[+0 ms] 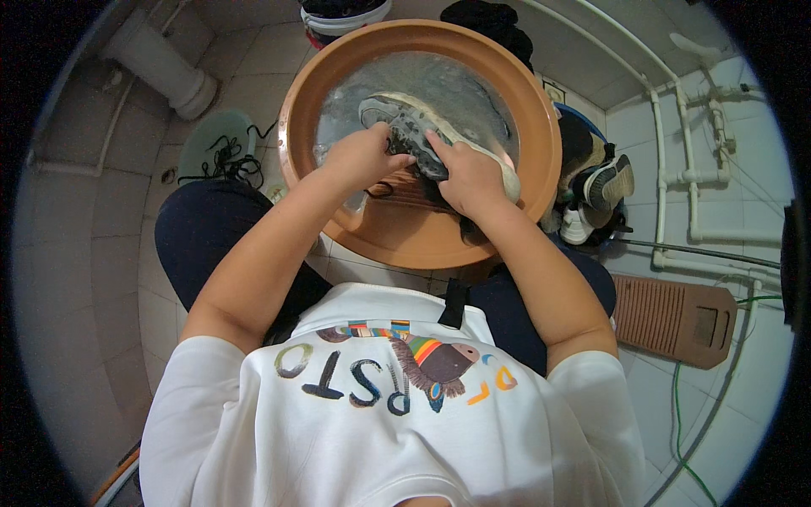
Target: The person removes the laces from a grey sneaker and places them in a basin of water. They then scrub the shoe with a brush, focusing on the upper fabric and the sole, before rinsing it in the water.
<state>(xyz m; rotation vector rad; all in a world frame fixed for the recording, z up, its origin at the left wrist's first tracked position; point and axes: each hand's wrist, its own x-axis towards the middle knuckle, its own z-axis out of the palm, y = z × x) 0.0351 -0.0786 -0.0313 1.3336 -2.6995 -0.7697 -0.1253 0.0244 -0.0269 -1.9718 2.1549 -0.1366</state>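
A wet grey sneaker [397, 118] with a pale sole lies tilted on its side, above soapy grey water in a large orange-brown basin [300, 93]. My left hand [361, 159] grips the shoe near its opening, with fingers curled and thumb pointing right. At the heel end my right hand [473, 176] is closed around the shoe, its index finger lying along the upper. Part of the shoe is hidden behind my hands. Under them, a ridged brown board [401, 196] shows in the basin, with a dark lace beside it.
A pale green tub [203, 139] with black laces [228, 162] stands left of the basin. Several shoes [604, 182] are piled at the right, near a brown washboard [676, 321] on the tiles. White pipes [663, 160] run along the right wall; a white bucket [346, 21] stands behind.
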